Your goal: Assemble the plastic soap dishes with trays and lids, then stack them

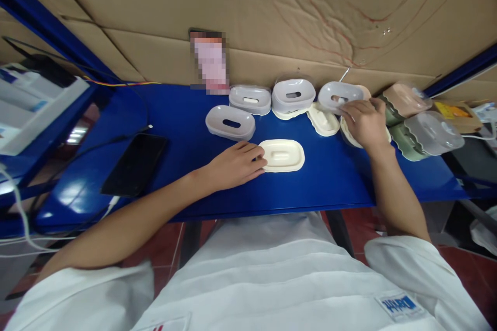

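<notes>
Both hands at oval dishes

The left hand [238, 165] rests loosely bent fingers on one end of a cream tray [289, 156]; the right hand [365, 120] curls at a grey dish [329, 95]. Whether either grips, I cannot tell. A second grey dish [229, 113] lies just beyond the left hand.

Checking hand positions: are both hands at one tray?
No, the left hand touches a cream tray, while the right hand is at a grey tray.
</notes>
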A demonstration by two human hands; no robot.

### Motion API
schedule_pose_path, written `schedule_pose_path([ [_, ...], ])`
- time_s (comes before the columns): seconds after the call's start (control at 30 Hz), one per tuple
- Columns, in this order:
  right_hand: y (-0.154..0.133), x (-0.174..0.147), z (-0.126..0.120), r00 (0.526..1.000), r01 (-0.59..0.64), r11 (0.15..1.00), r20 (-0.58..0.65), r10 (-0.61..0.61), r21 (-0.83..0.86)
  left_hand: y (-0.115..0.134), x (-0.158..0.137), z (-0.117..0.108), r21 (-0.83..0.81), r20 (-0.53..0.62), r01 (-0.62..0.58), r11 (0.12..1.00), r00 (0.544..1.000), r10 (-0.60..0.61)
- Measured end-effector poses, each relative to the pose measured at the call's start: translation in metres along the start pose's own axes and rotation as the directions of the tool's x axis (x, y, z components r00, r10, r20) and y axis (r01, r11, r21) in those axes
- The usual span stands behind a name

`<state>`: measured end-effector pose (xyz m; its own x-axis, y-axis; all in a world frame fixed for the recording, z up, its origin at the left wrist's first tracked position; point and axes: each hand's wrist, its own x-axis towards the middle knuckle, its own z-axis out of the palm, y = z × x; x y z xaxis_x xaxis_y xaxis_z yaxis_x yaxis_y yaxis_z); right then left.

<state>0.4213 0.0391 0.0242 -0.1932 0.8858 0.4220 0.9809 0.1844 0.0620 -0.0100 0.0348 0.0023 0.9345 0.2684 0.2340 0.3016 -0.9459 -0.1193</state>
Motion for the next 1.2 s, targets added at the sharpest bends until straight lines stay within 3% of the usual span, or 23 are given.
schedule_pose_path([
  [0.13, -0.024, -0.003, -0.008, 0.982, -0.083, 0.992, -0.163, 0.097, 0.092, 0.000, 0.000, 0.000, 0.009, -0.006, -0.011, 1.000, 1.000, 0.011],
  [0.2, -0.046, -0.009, -0.015, 0.977, -0.044, 0.988, -0.201, 0.074, 0.150, 0.001, 0.000, 0.000, 0.002, -0.033, 0.012, 1.000, 0.999, -0.012],
  [0.3, -0.084, -0.022, -0.021, 0.960, 0.222, 0.937, -0.227, -0.162, 0.271, 0.001, -0.001, 0.000, -0.019, -0.129, 0.053, 0.998, 0.990, -0.055],
  [0.4, -0.119, -0.029, -0.019, 0.854, 0.517, 0.784, -0.263, -0.449, 0.343, -0.001, -0.002, 0.002, -0.033, -0.191, 0.037, 0.999, 0.981, -0.043],
  [0.5, -0.139, -0.030, -0.012, 0.760, 0.649, 0.695, -0.234, -0.606, 0.309, -0.003, -0.001, 0.004, -0.041, -0.132, 0.001, 0.999, 0.991, -0.006],
  [0.63, -0.142, -0.030, -0.004, 0.732, 0.681, 0.688, -0.190, -0.655, 0.252, -0.005, 0.000, 0.006, -0.073, -0.076, -0.024, 0.997, 0.997, 0.018],
  [1.03, -0.134, -0.029, -0.002, 0.742, 0.665, 0.706, -0.108, -0.662, 0.243, -0.004, 0.001, 0.018, -0.203, -0.221, -0.064, 0.977, 0.975, 0.017],
  [1.2, -0.130, -0.031, 0.008, 0.738, 0.667, 0.709, -0.075, -0.670, 0.229, -0.004, 0.001, 0.021, -0.191, -0.201, -0.051, 0.980, 0.980, 0.012],
])
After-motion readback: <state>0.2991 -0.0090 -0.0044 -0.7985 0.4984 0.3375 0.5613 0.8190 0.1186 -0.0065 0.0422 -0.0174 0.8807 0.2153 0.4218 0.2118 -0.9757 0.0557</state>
